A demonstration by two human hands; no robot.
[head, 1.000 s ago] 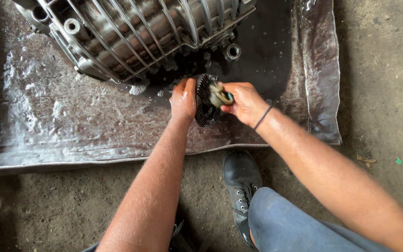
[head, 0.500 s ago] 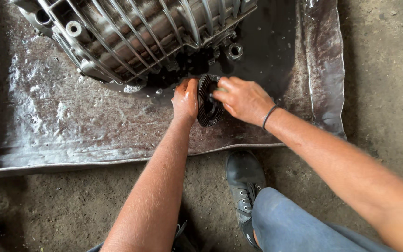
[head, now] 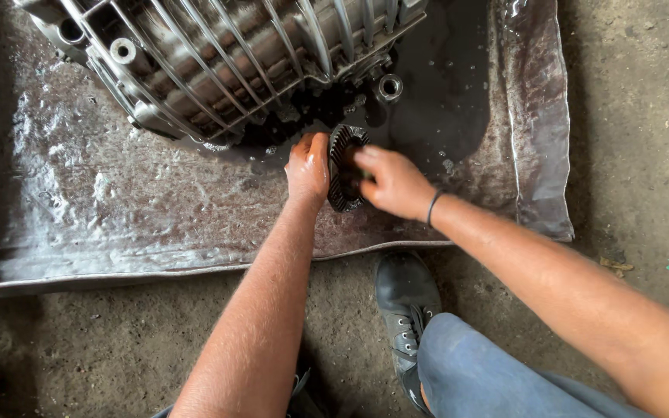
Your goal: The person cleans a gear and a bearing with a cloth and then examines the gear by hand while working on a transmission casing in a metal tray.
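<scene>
A dark toothed gear [head: 342, 166] stands on edge on a wet metal tray [head: 118, 209], just below a ribbed grey metal housing [head: 226, 54]. My left hand [head: 308, 166] grips the gear's left side. My right hand [head: 392, 182] is pressed against its right face, fingers curled and blurred; whatever it holds is hidden. A dark band sits on my right wrist. Both hands are oily.
A small metal bushing [head: 388, 87] lies in dark oil by the housing's lower right corner. The tray's right rim [head: 540, 131] is bent up. My black shoe [head: 408, 310] and blue trouser knee rest on the dirty concrete floor below the tray.
A pale tool seen in my right hand a second ago is hidden now; that hand has closed over the gear's right face. My left hand keeps its hold on the gear.
</scene>
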